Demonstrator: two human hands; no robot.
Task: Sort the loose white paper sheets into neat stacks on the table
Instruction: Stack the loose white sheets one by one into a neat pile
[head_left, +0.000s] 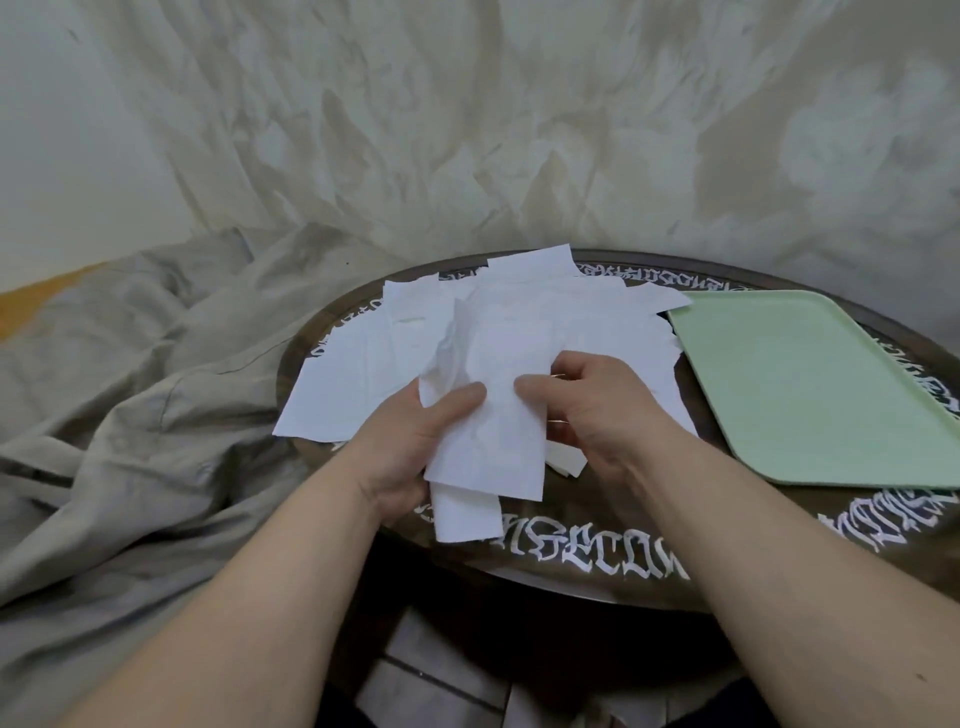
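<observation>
Fingers (457, 400) of the left hand (415, 447) curl round a small bunch of white paper sheets (488, 441), thumb pressed on top of the uppermost sheet and the rest tucked beneath; the right hand (592, 410) pinches the same bunch from the other side, thumb on top, fingers folded under the edge. Both hands hold it just above the near part of the table.

Largest in view is the pale patterned curtain (467, 130) filling the whole background. Next comes one rumpled grey-beige cloth (130, 389) heaped to the left of the table. One round dark table (571, 525) follows, its rim ringed with white ornate lettering. On its right side lies one pale green tray (810, 384), flat, with nothing on it that can be seen. Left of the tray, a loose pile of sheets (374, 364) is spread over the middle and left of the tabletop, overlapping at odd angles; roughly six or seven corners show, though an exact count cannot be made, and one sheet's edge just touches the tray's near-left corner. The held bunch shows at least two layers: one wide creased sheet on top and a narrower piece hanging below it toward the table's near rim.
</observation>
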